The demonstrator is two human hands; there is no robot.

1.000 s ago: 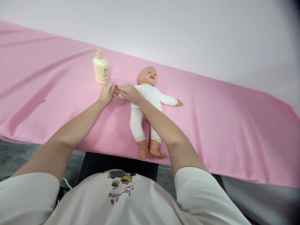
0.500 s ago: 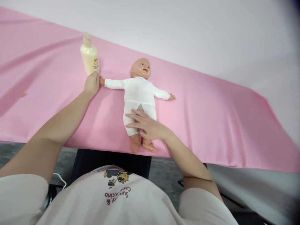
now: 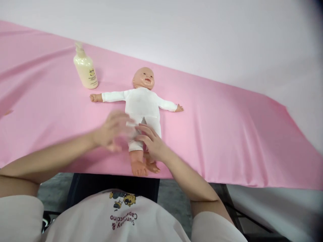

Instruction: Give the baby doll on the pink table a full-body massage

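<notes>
A baby doll in a white suit lies on its back, head toward the far side and arms stretched out sideways. My right hand is over its legs, fingers extended and slightly apart, holding nothing. A small grey patch shows between the doll's thighs, just above those fingers. My left hand is blurred by motion, close beside the doll's hip; its thumb stands apart from the fingers and no object shows in it. The doll's feet point toward me near the table's front edge.
A cream pump bottle stands upright beyond the doll's outstretched arm on the left. Pink cloth with folds covers the table, and a white surface lies behind it. My lap is against the front edge.
My left hand has let go of the doll's hand and moved right and nearer, to the hip. My right hand stays over the legs. The view has shifted slightly.
</notes>
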